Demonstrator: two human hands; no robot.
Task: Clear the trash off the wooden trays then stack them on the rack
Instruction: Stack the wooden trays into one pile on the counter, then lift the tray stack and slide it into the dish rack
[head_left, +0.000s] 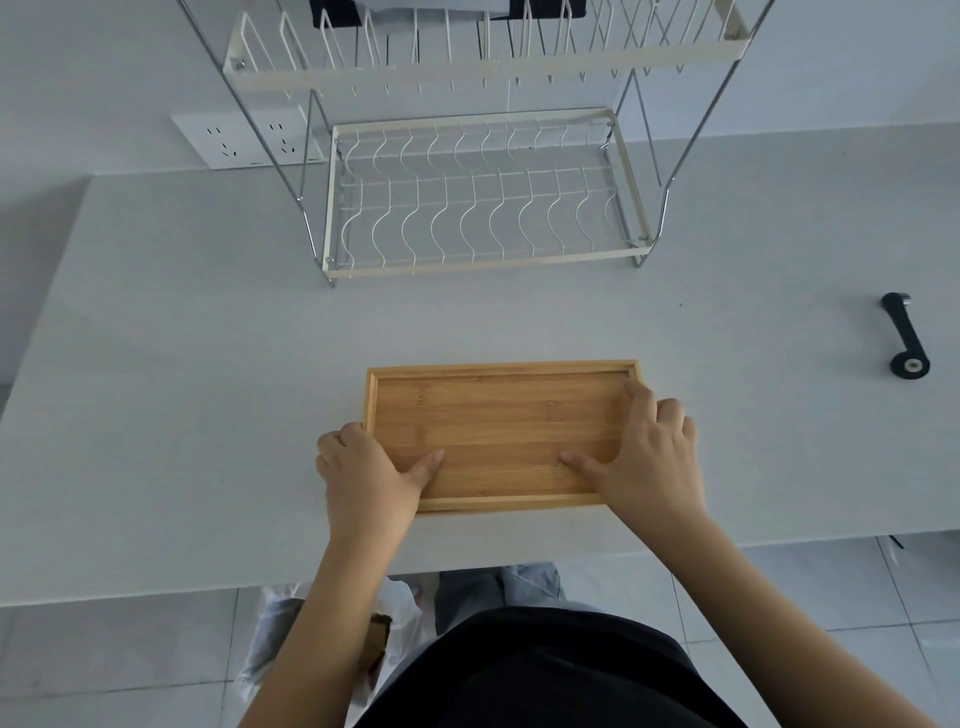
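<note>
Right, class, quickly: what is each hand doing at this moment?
Left hand: closed on the left end of the wooden tray, thumb inside.
Right hand: gripping the tray's right end, thumb inside.

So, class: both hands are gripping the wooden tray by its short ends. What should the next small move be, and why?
Probably lift the wooden tray and carry it forward to the rack. The tray shows no trash, the left hand and right hand each grip a short end with thumbs on the inside, and the rack's lower tier stands empty straight ahead.
</note>
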